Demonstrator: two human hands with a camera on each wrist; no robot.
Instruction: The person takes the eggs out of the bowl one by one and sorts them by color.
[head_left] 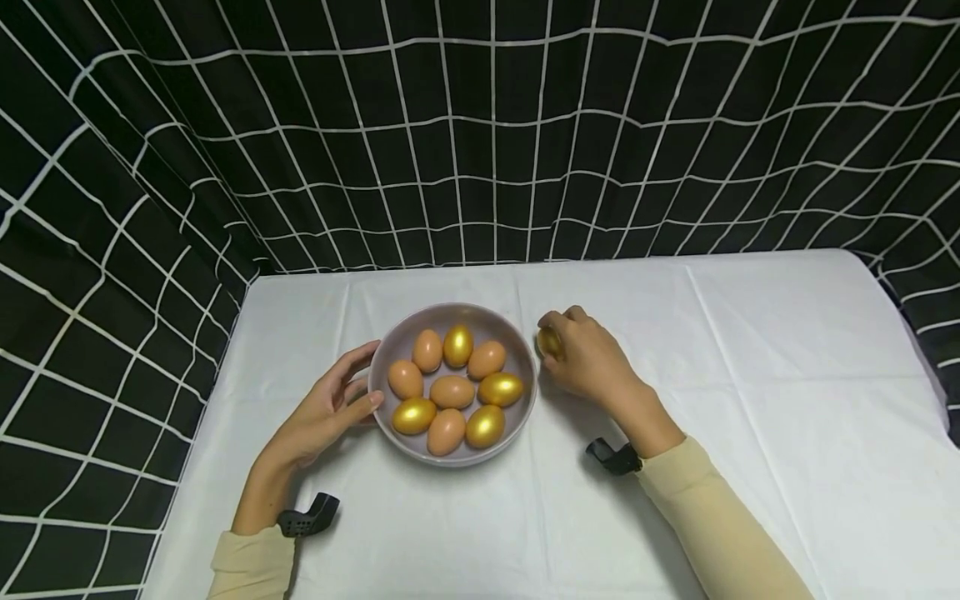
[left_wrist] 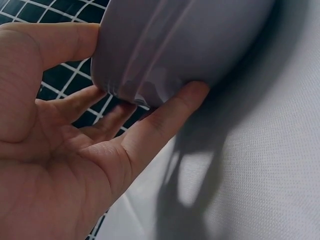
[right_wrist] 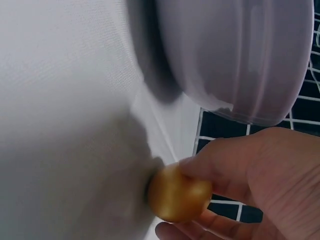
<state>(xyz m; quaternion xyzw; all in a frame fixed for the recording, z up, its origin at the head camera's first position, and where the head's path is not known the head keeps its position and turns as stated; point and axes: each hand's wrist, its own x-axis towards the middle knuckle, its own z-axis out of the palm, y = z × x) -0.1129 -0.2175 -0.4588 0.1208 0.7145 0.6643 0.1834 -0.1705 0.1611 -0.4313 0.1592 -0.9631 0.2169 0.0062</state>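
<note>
A round mauve bowl (head_left: 457, 461) stands on the white cloth and contains several brown eggs (head_left: 452, 392) and several shiny golden eggs (head_left: 485, 426). My left hand (head_left: 330, 408) holds the bowl's left side, thumb over the rim and fingers against the outer wall (left_wrist: 145, 55). Just right of the bowl, my right hand (head_left: 588, 354) pinches another golden egg (right_wrist: 177, 195) between thumb and fingers. That egg is low over the cloth; whether it touches the cloth I cannot tell. In the head view the hand partly covers it.
A white cloth (head_left: 750, 433) covers the table. Black curtains with a white grid (head_left: 487, 150) hang behind the table and along both sides. Each wrist carries a black camera mount (head_left: 309, 517).
</note>
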